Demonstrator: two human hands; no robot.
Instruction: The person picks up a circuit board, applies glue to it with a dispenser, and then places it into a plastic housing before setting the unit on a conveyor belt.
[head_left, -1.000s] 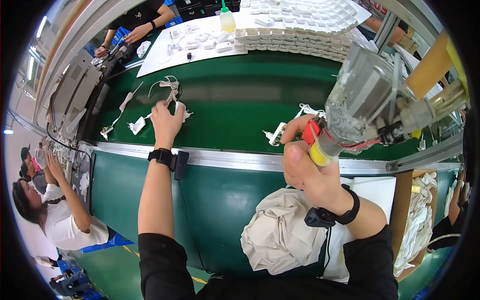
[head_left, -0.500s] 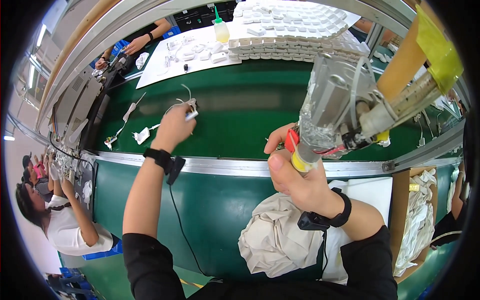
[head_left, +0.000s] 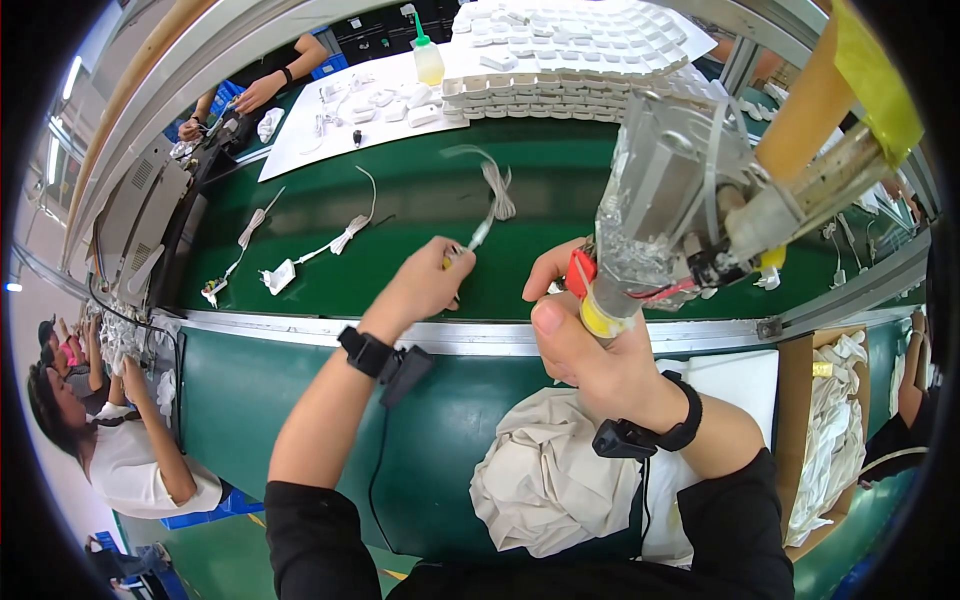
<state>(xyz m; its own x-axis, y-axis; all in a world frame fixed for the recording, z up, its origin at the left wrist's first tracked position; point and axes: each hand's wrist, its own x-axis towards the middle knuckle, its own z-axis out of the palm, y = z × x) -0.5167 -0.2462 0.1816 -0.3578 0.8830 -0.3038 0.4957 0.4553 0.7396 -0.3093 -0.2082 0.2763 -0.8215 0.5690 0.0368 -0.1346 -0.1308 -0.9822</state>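
My left hand (head_left: pixel 422 285) is closed over the green belt, pinching the end of a white cable (head_left: pixel 497 195). A yellow part shows between the fingers, and the cable's tied coil trails away beyond them. My right hand (head_left: pixel 605 365) is wrapped round the lower end of a hanging tool (head_left: pixel 655 180) bound in clear film, with a red piece and a yellow band by the fingers. Left of my left hand, a white plug (head_left: pixel 280 277) with a coiled cable lies on the belt. Farther left is another white cable (head_left: pixel 256 220) with a small yellow-marked part at its end.
A metal rail (head_left: pixel 480 337) separates the belt from the nearer green surface. A crumpled beige cloth (head_left: pixel 555 470) lies before me, beside a carton (head_left: pixel 795 430) of white bags. Stacked white trays (head_left: pixel 560 95) and a green-tipped bottle (head_left: pixel 429 65) stand beyond. Other people work nearby.
My left hand has moved right and nearer to me, and now holds a white cable's end. The plug and its coiled cable are left lying on the belt. The right hand stays at the tool.
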